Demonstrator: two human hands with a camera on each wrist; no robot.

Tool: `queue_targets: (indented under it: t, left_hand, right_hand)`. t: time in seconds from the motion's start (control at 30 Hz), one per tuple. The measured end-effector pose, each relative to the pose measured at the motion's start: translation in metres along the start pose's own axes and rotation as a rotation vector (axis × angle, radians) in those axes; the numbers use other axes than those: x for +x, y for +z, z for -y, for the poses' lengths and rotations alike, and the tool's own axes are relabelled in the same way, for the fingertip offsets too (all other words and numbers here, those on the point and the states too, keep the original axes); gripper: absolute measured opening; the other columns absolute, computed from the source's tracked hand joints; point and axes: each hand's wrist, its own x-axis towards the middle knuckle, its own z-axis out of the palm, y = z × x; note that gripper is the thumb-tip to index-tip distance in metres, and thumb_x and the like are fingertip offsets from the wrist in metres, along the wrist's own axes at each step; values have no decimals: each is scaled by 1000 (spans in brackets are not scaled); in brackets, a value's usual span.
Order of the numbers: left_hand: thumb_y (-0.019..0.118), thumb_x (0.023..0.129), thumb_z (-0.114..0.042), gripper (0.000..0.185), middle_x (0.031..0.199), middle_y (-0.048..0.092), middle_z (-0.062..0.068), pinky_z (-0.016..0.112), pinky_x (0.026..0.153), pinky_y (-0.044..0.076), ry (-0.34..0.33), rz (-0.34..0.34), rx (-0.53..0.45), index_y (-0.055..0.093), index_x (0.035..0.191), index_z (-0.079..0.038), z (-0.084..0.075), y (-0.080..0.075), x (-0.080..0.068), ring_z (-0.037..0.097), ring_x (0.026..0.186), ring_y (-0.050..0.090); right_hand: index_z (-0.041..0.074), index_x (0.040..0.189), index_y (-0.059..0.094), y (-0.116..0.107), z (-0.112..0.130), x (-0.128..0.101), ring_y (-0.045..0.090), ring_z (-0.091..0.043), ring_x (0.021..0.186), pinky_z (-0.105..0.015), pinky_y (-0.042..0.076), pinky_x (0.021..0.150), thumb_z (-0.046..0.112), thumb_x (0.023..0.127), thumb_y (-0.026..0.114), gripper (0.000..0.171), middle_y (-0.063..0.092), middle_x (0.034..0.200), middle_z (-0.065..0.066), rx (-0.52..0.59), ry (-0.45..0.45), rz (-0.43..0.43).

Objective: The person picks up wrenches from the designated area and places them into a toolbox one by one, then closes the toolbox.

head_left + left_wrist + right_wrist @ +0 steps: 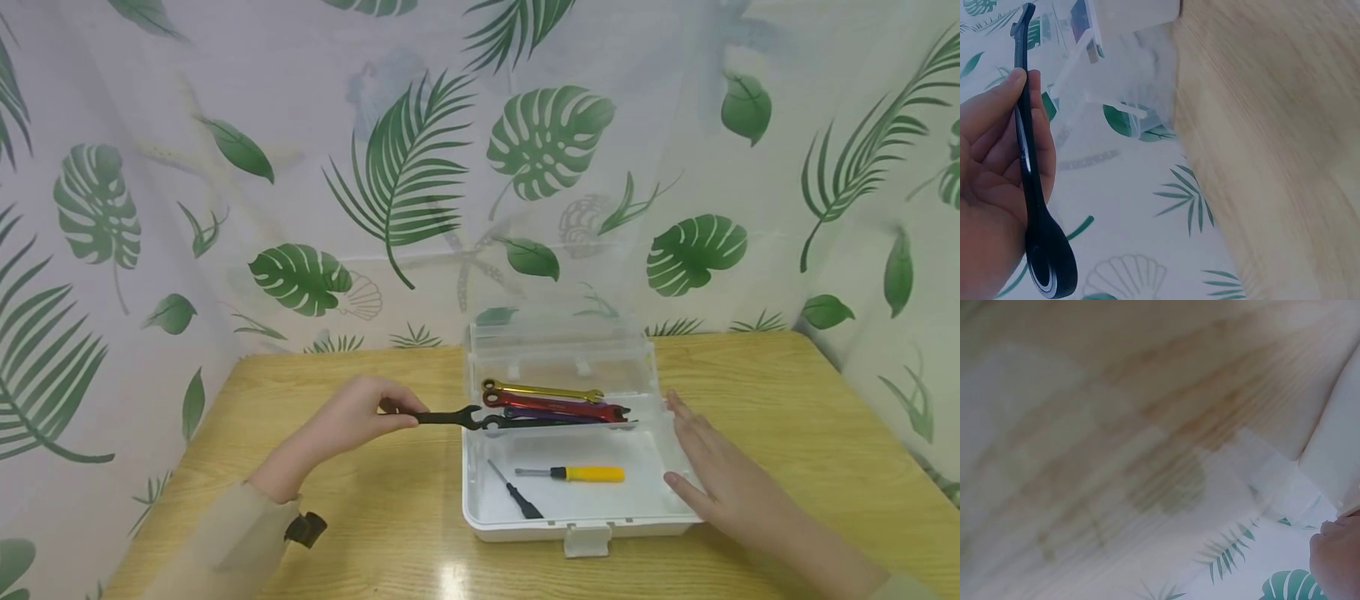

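A black wrench (pixel 457 418) is held level just above the table, its long axis running left to right across the head view; the open-jawed end is pointed right, over the left rim of the open white box (pixel 480 500), while the ring end is kept back in the left hand (pixel 352 417). On the left wrist view the same wrench (pixel 1029 169) is seen nearly end-on along its length, the ring end close to the lens and the shaft stretching away toward the box. A pale wooden table (pixel 360 517) carries everything, and it is enclosed behind and at both sides by a white curtain printed with green leaves (pixel 405 175). Inside the box, at the far side, a gold wrench (pixel 542 390), a red wrench (pixel 558 406) and a purple wrench (pixel 551 414) are laid side by side, all lengthwise left to right; nearer the front a yellow-handled screwdriver (pixel 573 473) and a small black screwdriver (pixel 517 496) are set on the white floor. The black wrench is pinched by the left hand — the shaft lies across the curled fingers (pixel 997 144) with a fingertip pressed on its upper edge. The right hand (pixel 720 479) is kept flat with straight fingers against the right wall of the box — nothing is gripped by it.
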Motion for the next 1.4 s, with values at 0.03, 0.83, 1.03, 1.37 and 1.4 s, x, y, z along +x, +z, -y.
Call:
queue_targets:
  t: [0.03,0.83,1.03,1.37,1.4]
  left_hand:
    - [78,95,-5,12,103,83,5,25,83,59,5,3,-4,83,105,-8,-2,0,4,12,91,73]
    - [75,97,-2,15,111,81,13,17,80,58,136,47,-99,81,111,-1,-46,36,73,14,91,73]
    - [73,99,-3,18,115,81,14,17,80,58,91,93,-140,80,115,-2,-51,43,89,19,98,76]
    - [74,98,-5,19,113,82,12,19,80,58,36,74,-100,81,115,-4,-63,55,110,19,96,77]
    - [75,97,-5,19,113,82,13,19,80,59,37,74,-104,81,115,-3,-65,56,111,20,96,77]
  right_hand:
    - [2,170,14,0,0,0,33,-46,157,-7,-11,115,38,107,60,85,11,180,-13,0,1,2]
    - [-1,168,18,2,-1,-1,34,-46,156,-1,-12,114,33,106,62,84,17,178,-17,12,-40,-38]
    - [0,169,16,1,-1,0,33,-45,157,-1,-12,113,34,107,61,84,15,179,-17,11,-28,-24]
    - [1,169,15,2,-1,0,32,-45,158,-2,-11,114,34,107,60,84,14,179,-16,19,-28,-31]
    - [0,169,15,2,-1,0,32,-44,158,-2,-11,115,33,107,61,84,14,179,-16,16,-38,-41]
